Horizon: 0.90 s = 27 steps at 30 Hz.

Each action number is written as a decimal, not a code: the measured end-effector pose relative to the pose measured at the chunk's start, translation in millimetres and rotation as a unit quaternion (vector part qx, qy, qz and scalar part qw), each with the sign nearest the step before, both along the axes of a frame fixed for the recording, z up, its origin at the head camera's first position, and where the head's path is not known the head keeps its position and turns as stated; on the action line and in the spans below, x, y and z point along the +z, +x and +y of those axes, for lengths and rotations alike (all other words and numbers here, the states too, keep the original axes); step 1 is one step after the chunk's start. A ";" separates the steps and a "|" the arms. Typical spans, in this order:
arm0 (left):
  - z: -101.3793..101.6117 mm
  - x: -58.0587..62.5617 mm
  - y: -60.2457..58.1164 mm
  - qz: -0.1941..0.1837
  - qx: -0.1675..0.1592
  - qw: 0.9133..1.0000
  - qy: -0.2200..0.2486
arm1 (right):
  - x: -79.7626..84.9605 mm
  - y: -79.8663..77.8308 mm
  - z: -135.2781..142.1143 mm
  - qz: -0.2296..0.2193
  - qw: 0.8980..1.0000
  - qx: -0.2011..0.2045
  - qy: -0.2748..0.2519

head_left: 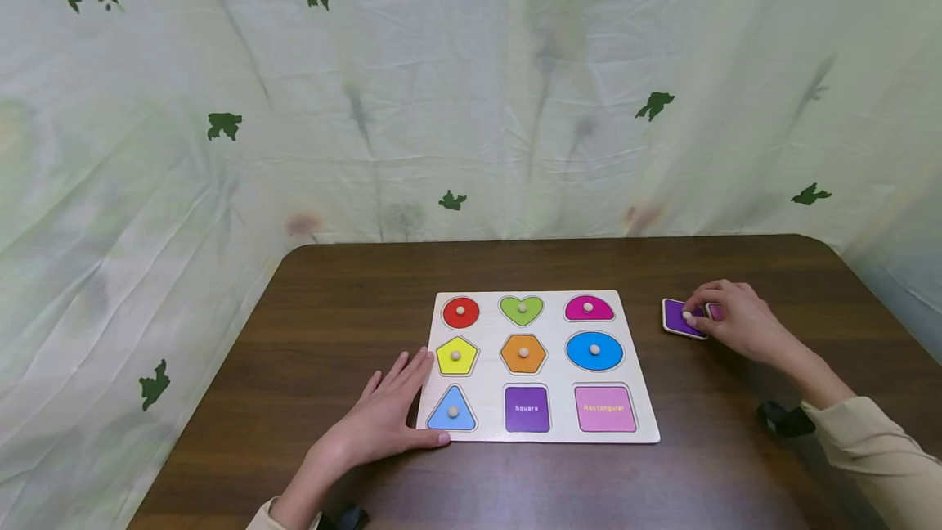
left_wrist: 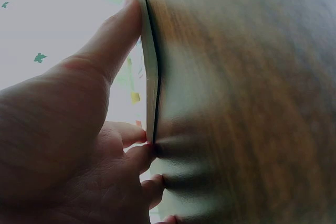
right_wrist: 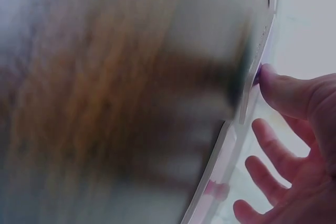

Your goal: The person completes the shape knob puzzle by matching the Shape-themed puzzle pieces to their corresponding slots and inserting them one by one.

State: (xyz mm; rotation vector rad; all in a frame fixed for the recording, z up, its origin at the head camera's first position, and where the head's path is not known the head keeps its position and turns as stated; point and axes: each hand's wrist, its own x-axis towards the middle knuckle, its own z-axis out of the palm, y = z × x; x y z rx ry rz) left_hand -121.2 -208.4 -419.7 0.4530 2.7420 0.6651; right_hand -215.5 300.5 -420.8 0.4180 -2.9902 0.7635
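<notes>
At the table's right side, my right hand [head_left: 742, 324] pinches the small round knob of a purple square puzzle piece [head_left: 673, 316] between thumb and fingertips. The other fingers spread apart in the right wrist view. A pink puzzle piece [right_wrist: 214, 192] lies right beside it, mostly hidden behind the hand in the head view. My left hand [head_left: 388, 417] rests at the lower left corner of the white puzzle board [head_left: 489, 415]. Its fingers stretch along the board's left edge and its thumb lies at the front edge.
Seven knobbed shapes sit in the board, among them a red circle [head_left: 461, 312] and a blue triangle [head_left: 452, 413]. Its purple recess [head_left: 527, 419] reads "Square", its pink one [head_left: 605, 422] "Rectangular". A pale leaf-print curtain [head_left: 471, 105] hangs behind the brown table [head_left: 368, 268].
</notes>
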 end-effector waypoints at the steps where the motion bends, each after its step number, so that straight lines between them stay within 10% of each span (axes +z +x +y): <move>1: -0.2 0.2 0.2 0.001 0.000 1.000 0.001 | 0.1 0.7 -0.4 0.001 1.000 0.001 -0.001; 27: -0.2 0.7 1.0 -0.004 0.002 1.000 0.002 | 10.9 27.7 -28.5 0.041 0.997 0.032 -0.063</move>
